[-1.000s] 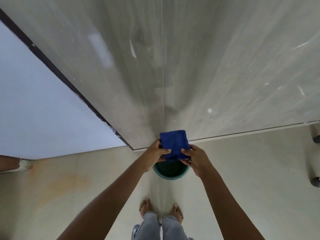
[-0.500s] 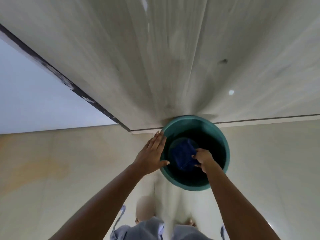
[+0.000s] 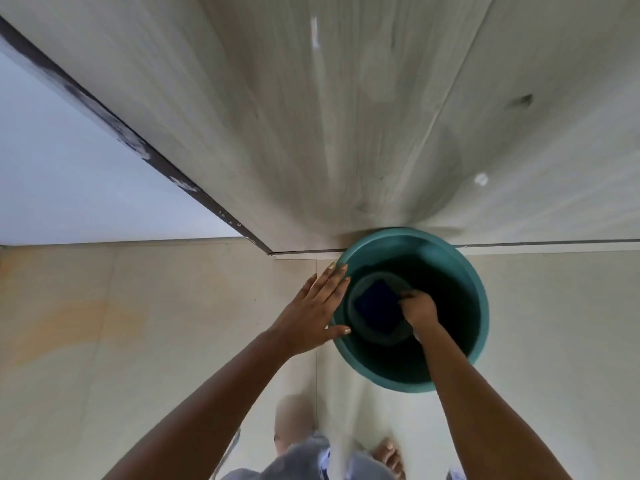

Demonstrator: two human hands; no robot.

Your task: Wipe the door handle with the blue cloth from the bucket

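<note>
A teal bucket (image 3: 474, 282) stands on the pale tiled floor against the base of the grey wooden door (image 3: 346, 116). Deep inside lies the folded blue cloth (image 3: 377, 308), flat on the bucket's bottom. My right hand (image 3: 417, 306) reaches down into the bucket, fingers closed on the cloth's right edge. Spread flat with fingers apart, my left hand (image 3: 311, 313) rests against the outside of the bucket's left rim. No door handle is in view.
The door's dark edge (image 3: 121, 133) runs diagonally at the left, with a white wall (image 3: 69, 185) beyond it. My bare feet (image 3: 391, 455) and grey trouser legs stand just below the bucket on the floor tiles.
Both hands held the cloth above the bucket a second ago. The view dropped much closer, my right hand lowered the cloth to the bucket's bottom, and my left hand moved to the rim.
</note>
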